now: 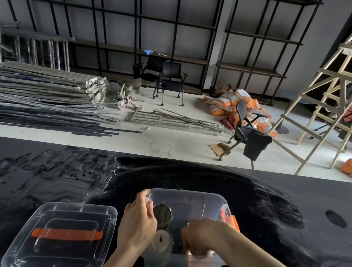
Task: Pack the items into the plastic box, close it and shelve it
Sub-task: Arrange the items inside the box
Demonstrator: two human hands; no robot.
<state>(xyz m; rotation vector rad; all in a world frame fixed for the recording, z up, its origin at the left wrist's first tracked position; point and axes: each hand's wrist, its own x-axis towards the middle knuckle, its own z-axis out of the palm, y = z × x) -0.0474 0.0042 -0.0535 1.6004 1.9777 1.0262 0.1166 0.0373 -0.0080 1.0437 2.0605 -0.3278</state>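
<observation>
A clear plastic box point(186, 197) with orange side latches stands open on the black table, near the front edge. My left hand point(138, 220) grips its left rim. My right hand point(198, 236) reaches down inside the box at its near right, fingers closed around a pale item that is mostly hidden. Inside the box lie a dark round tin point(162, 213) and a pale roll point(161, 241) in front of it. The clear lid point(60, 238) with an orange handle lies flat on the table to the box's left.
The black table point(281, 227) is smeared and has a round hole point(336, 218) at the right. Beyond it are black shelving point(142, 15) on the far wall, stacked metal parts, office chairs, orange sacks and a wooden ladder point(344, 89).
</observation>
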